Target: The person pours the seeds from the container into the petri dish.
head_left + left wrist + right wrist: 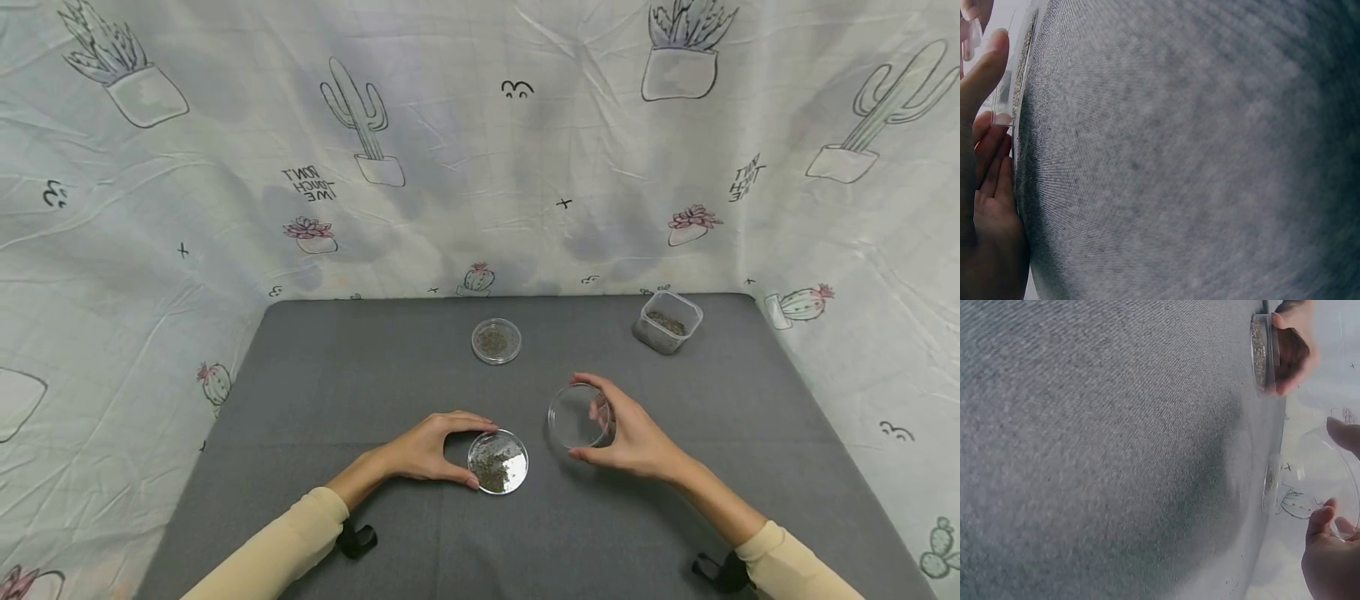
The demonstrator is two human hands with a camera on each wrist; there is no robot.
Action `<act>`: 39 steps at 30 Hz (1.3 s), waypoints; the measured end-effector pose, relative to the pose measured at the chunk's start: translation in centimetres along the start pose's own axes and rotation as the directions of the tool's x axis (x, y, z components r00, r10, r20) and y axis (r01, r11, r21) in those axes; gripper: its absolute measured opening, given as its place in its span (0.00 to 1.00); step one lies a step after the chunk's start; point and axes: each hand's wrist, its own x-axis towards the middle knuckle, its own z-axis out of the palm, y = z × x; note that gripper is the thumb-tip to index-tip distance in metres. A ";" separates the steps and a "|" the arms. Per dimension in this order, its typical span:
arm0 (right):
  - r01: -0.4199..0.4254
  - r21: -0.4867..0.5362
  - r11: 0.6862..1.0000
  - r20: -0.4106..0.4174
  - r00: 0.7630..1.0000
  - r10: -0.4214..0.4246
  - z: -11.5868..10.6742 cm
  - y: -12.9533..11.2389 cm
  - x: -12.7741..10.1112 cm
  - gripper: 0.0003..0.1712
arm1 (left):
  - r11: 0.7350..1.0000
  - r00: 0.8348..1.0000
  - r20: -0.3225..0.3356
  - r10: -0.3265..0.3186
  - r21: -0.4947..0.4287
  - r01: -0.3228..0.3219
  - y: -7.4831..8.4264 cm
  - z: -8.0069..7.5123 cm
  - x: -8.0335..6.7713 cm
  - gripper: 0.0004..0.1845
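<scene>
A clear petri dish [498, 461] with dark seeds lies on the grey table [337, 392] near the front. My left hand [438, 450] grips its left rim between thumb and fingers; the same dish [1013, 94] shows edge-on in the left wrist view. My right hand [622, 429] holds an empty clear lid [577, 415] tilted on edge above the table, right of the dish. The right wrist view shows that lid [1325, 478] pinched by thumb and fingertip, with the seed dish [1261, 353] beyond.
A second seed-filled petri dish [496, 341] sits at the table's middle rear. A small clear square tub [667, 322] of seeds stands at the back right. Cactus-print cloth [480, 150] walls the table on three sides.
</scene>
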 end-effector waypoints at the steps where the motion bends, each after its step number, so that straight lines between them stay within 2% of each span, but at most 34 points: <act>1: -0.018 0.032 0.999 0.002 1.000 0.018 0.0 0.0 0.1 0.60 | 1.000 1.000 -0.004 0.008 0.003 -0.008 0.0 0.0 0.0 0.44; 2: -0.036 0.065 0.997 0.005 0.999 0.036 0.0 -0.2 0.1 0.60 | 1.000 1.000 -0.009 0.018 0.006 -0.018 0.0 0.0 0.0 0.43; 3: -0.087 0.077 0.993 0.010 0.996 0.087 -0.3 -2.0 0.5 0.61 | 1.000 1.000 -0.013 0.024 0.006 -0.024 0.1 0.0 0.0 0.43; 6: -0.146 0.150 0.978 0.029 0.989 0.144 -0.3 -2.4 0.6 0.60 | 1.000 0.999 -0.017 0.028 0.003 -0.028 0.1 0.0 0.0 0.43; 9: -0.167 0.174 0.970 0.032 0.986 0.164 -0.3 -2.4 0.7 0.59 | 1.000 0.999 -0.016 0.028 -0.001 -0.028 0.0 0.0 0.0 0.43; 18: -0.081 0.026 0.996 -0.009 0.997 0.081 0.7 -2.1 0.6 0.56 | 0.999 0.999 -0.021 0.038 0.007 -0.037 -0.5 0.3 -0.2 0.43; 22: -0.082 0.053 0.995 0.022 0.996 0.081 1.3 -2.3 0.7 0.56 | 0.999 0.999 -0.021 0.045 0.011 -0.045 -0.6 0.3 -0.3 0.43; 27: -0.067 0.116 0.991 0.075 0.995 0.059 2.3 -2.6 1.0 0.60 | 0.999 0.999 -0.015 0.050 0.015 -0.050 -0.7 0.3 -0.3 0.43; 32: -0.038 0.134 0.990 0.063 0.998 0.030 3.5 -3.1 1.3 0.57 | 0.998 0.999 -0.008 0.054 0.022 -0.054 -0.8 0.3 -0.2 0.44; 35: 0.015 0.114 0.993 0.044 0.999 -0.020 4.0 -3.2 1.4 0.54 | 0.999 0.999 0.002 0.039 0.012 -0.039 -0.8 0.2 -0.2 0.45; 39: 0.123 0.007 0.992 0.041 0.992 -0.123 4.5 -3.4 1.4 0.57 | 1.000 1.000 0.011 0.019 0.006 -0.019 -0.8 0.2 -0.3 0.45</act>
